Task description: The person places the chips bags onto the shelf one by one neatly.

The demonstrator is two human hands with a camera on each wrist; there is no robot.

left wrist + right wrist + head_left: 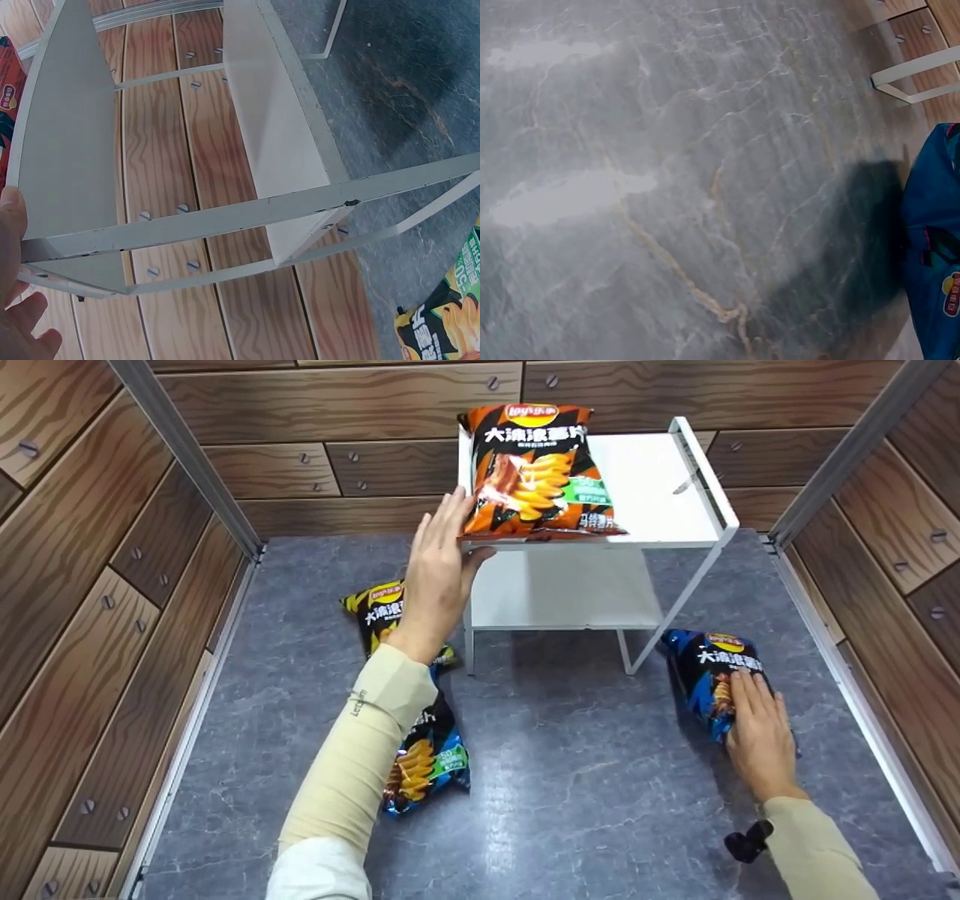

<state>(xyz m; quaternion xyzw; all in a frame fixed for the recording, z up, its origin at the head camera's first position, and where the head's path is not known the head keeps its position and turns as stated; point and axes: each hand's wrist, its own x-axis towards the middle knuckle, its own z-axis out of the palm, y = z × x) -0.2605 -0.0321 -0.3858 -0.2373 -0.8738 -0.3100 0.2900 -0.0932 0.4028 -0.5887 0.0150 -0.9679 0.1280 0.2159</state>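
Note:
An orange chip bag (536, 472) lies on the left part of the small white table's top (652, 495). My left hand (439, 562) is at the table's front left corner, its extended fingers beside the bag's lower left edge and its thumb by the table's front edge. In the left wrist view, a fingertip (11, 199) touches the white frame near that corner. My right hand (761, 735) rests with straight fingers on a blue-and-black chip bag (701, 682) lying on the floor at the right. The right wrist view shows part of this blue bag (930, 187).
Left of the table, a yellow-and-black chip bag (379, 611) and another blue chip bag (431, 757) lie on the grey floor (570, 780), both partly hidden by my left arm. The table has a lower shelf (562, 592) and thin legs. Wood-patterned walls (345, 397) surround the floor.

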